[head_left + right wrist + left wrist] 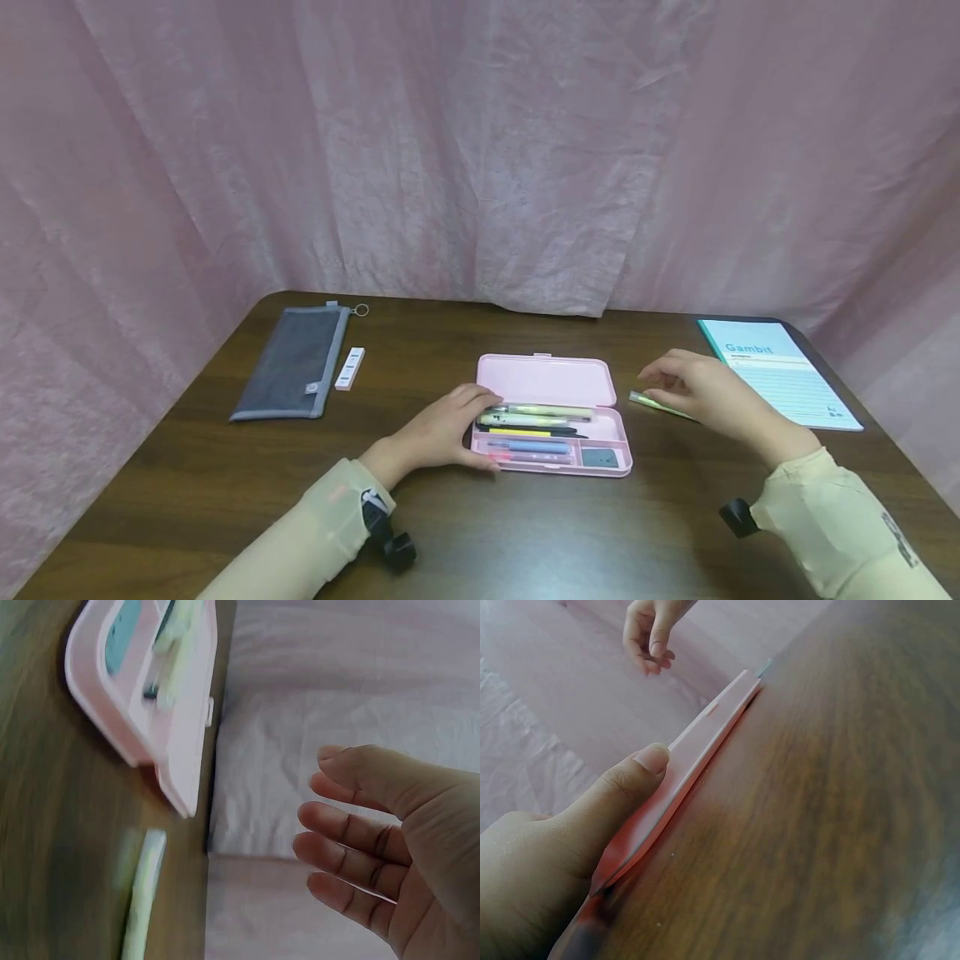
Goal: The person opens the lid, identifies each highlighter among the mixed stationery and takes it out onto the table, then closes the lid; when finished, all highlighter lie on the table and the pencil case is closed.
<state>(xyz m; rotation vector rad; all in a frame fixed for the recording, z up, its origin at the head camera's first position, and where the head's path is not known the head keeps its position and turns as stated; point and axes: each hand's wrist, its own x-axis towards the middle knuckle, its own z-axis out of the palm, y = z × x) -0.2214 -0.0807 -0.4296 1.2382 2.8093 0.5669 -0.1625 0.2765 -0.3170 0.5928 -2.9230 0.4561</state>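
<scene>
Case [611, 427] lay open on table [525, 533], centre, pens [547, 411] inside. Left hand [442, 427] gripped its left end; right hand [705, 393], fingers loosely bent, hovered near pen [652, 402] lying right of case. Notebook [795, 387] lay farther right; pouch [288, 362], white strip [349, 369] far left.

A brown wood-grained table [420, 333] was backed by pink curtains [480, 167], the cloth was creased in loose folds and hung round both sides, a pale sheen [540, 521] was cast on the near tabletop.
</scene>
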